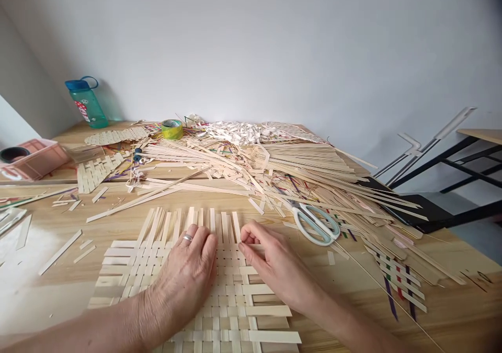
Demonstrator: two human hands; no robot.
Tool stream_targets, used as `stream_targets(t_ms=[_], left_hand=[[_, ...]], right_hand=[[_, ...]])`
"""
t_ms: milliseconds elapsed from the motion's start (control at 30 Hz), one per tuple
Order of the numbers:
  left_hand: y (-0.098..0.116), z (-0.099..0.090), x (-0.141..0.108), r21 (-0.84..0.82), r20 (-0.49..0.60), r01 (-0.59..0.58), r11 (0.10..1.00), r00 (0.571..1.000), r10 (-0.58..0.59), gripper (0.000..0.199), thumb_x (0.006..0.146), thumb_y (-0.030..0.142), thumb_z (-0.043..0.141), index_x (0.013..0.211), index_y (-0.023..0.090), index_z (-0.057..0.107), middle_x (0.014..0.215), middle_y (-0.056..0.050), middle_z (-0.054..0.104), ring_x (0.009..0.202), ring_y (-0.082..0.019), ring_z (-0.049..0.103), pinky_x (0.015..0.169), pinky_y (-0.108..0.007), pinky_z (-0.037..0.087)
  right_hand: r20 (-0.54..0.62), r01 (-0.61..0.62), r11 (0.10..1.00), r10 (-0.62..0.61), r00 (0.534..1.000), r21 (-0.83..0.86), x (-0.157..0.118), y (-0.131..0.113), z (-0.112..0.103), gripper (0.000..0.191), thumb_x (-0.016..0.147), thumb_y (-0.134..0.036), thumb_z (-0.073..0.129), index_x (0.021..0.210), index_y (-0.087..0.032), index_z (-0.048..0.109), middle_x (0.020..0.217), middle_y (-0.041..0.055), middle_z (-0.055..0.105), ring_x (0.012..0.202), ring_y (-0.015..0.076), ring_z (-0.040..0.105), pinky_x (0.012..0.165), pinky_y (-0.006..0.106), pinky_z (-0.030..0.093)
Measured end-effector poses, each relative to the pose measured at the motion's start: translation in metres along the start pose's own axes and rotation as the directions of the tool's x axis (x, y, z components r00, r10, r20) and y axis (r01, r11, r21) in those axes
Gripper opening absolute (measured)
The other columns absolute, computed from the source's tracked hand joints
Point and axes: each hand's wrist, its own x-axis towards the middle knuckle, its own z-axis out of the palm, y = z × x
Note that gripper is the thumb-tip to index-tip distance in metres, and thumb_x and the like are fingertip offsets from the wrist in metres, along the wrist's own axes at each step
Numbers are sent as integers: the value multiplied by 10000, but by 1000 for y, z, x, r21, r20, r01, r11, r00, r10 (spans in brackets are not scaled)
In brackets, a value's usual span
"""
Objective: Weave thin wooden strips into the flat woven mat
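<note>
The left hand [184, 272] lies palm down on the woven mat [231, 295], its arm reaching in from 7 o'clock. Its fingers [200, 235] sit together and curve gently over the upstanding strip ends, flat against the weave and not clamped on anything. A metal ring circles one finger. The right hand [276, 261] comes in from 5 o'clock, wrist raised and knuckles arched, just beside the left. Its thumb and forefinger close toward each other at a crosswise strip near the middle of the mat, but I cannot tell whether they grip it.

The mat lies flat on the light wooden surface [443, 316], close to the near edge of the view. Its pale, thin, matte strips cross over and under in a loose open grid, with ragged, uneven ends at the sides and top.

At 12 o'clock from the mat sprawls a dense heap of straw-coloured strips [251, 167], some banded in purple and red. White-handled scissors [316, 223] rest on its lower edge at 2 o'clock. A smaller woven piece [98, 171] lies at 11 o'clock, and a pink plastic tray [33, 158] sits beyond it toward 10 o'clock. Further back stand a roll of green-and-yellow tape [172, 129] and a translucent green water bottle [87, 107] with a blue cap.
</note>
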Motion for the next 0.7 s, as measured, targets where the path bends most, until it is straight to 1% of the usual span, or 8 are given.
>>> stream_targets(t_ms=[100,167,267,367,433,567,700], left_hand=[[0,0,1,-44,4,18,999,1000,-18,223,802,-43,444,854,160,522,857,-73,545,784,-244,497,682,-408,532],[0,-1,2,-77,9,38,996,999,-37,221,803,-40,437,847,161,518,866,-74,546,785,-239,504,685,-404,535],[0,-3,2,-108,40,56,993,998,-52,232,801,-41,425,861,158,526,872,-77,547,804,-237,514,706,-397,541],[-1,-3,2,-116,68,64,991,996,-56,246,796,-46,411,858,162,527,860,-76,544,802,-237,515,709,-393,539],[-2,-3,2,-127,77,71,989,995,-62,263,793,-54,401,867,166,524,872,-75,550,794,-233,513,698,-385,535],[-3,0,1,-145,60,50,988,997,-42,336,797,-67,387,988,174,524,950,-81,572,810,-232,523,690,-382,532],[-3,1,0,-145,18,34,989,999,-32,365,803,-60,404,1069,169,507,994,-92,577,807,-234,527,675,-386,536]], right_hand=[[-1,2,999,-2,1000,42,1,-1,-2,104,947,-188,448,847,-213,458,790,-15,558,725,143,524,665,272,387],[7,-4,998,3,1000,58,1,-3,-4,114,960,-211,429,854,-214,472,755,-23,537,672,133,492,631,265,375],[40,-51,993,47,998,105,1,-5,-8,141,971,-241,403,857,-215,482,712,-34,505,605,121,441,577,255,355],[66,-111,982,102,993,155,2,-5,-11,110,951,-249,431,868,-217,495,728,-34,516,622,120,457,569,244,365],[67,-126,976,116,991,175,3,-4,-12,95,938,-245,449,863,-218,500,730,-35,517,640,120,469,581,240,374],[58,-148,971,139,989,187,4,-3,-11,113,930,-249,469,835,-212,517,721,-36,523,635,116,464,582,241,365],[62,-156,980,149,987,120,3,-4,-12,177,937,-247,474,777,-201,534,685,-38,517,620,115,443,575,247,339]])
